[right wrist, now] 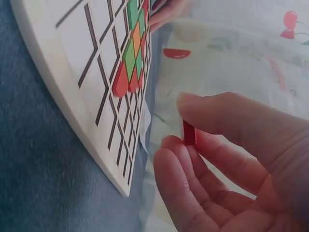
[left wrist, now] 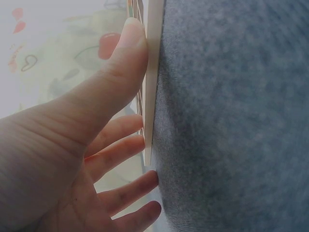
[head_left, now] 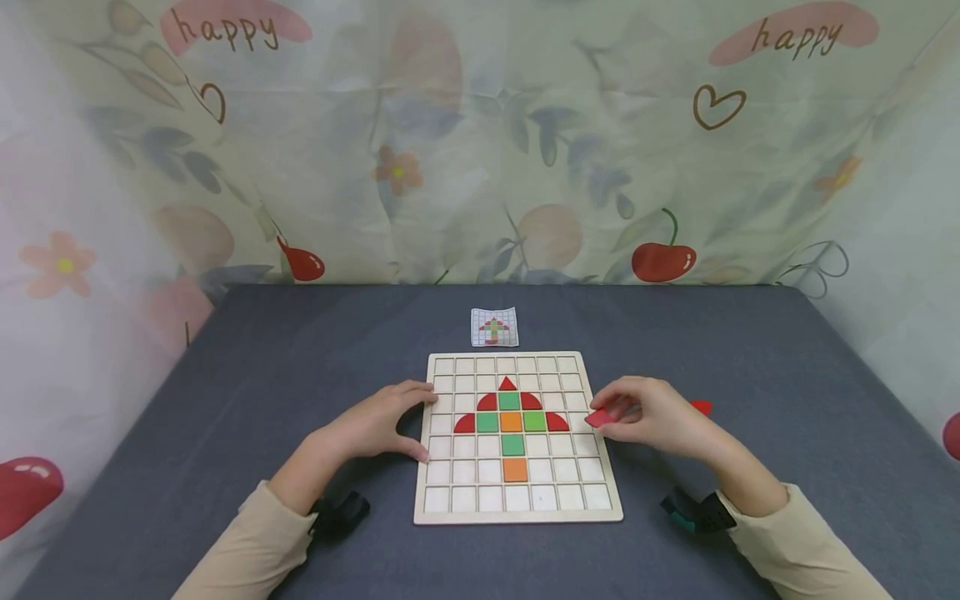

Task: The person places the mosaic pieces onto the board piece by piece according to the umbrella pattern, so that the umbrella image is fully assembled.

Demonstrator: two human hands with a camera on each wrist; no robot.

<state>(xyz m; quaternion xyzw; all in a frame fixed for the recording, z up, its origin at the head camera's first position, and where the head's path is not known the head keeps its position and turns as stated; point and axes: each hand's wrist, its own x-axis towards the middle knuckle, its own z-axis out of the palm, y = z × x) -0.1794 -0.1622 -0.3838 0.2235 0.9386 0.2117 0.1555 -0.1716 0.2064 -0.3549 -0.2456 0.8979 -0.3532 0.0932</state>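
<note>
A wooden grid board (head_left: 480, 513) lies on the table with colored tiles set in its cells. A red triangle (head_left: 507, 384) tops the pattern; below it are green squares (head_left: 512, 445), orange squares (head_left: 514, 471) and red quarter-circle tiles (head_left: 465, 423). My left hand (head_left: 367, 423) rests along the board's left edge, thumb (left wrist: 130, 46) on the rim and fingers spread. Just over the board's right edge, my right hand (head_left: 651, 414) pinches a small red tile (right wrist: 189, 132) between thumb and fingertips. Its full outline is partly covered by the fingers.
Behind the board lies a small pattern card (head_left: 495, 327) printed with a similar colored figure. Another red piece (head_left: 702, 407) shows on the dark table (head_left: 247, 375) beyond the right wrist, partly hidden by it. A printed curtain (head_left: 480, 150) hangs at the table's back edge.
</note>
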